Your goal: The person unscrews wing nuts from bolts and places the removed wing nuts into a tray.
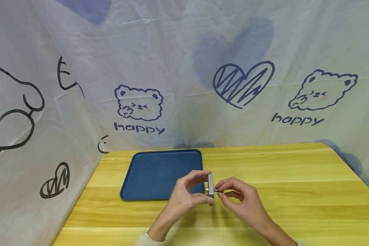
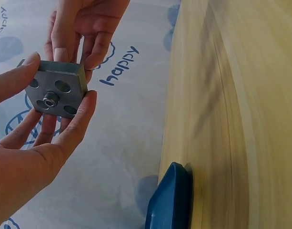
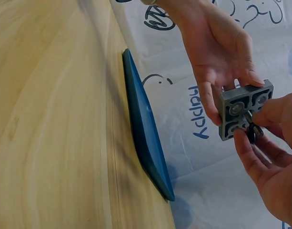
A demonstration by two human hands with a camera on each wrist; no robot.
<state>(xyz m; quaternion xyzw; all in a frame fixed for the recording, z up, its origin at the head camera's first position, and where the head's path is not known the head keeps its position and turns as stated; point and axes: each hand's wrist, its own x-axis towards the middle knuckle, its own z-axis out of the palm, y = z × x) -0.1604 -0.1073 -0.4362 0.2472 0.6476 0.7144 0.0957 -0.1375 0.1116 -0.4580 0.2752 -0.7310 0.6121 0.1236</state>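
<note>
Between its thumb and fingers, my left hand (image 1: pixel 182 195) holds a small square grey metal plate (image 1: pixel 211 186) on edge above the table. Several round holes pierce the plate's smooth face in the left wrist view. A socket-head bolt (image 2: pixel 51 98) sits at the middle of that face. On the plate's recessed back, in the right wrist view, a short metal shank (image 3: pixel 254 128) sticks out. My right hand (image 1: pixel 245 202) pinches the shank's end with thumb and fingertips. Those fingertips partly hide it, so whether a nut is on it I cannot tell.
A blue tray (image 1: pixel 163 174) lies on the yellow wood-grain table (image 1: pixel 283 177), left of and behind the hands. White cloth (image 1: pixel 184 68) with drawn bears and hearts hangs along the back and both sides.
</note>
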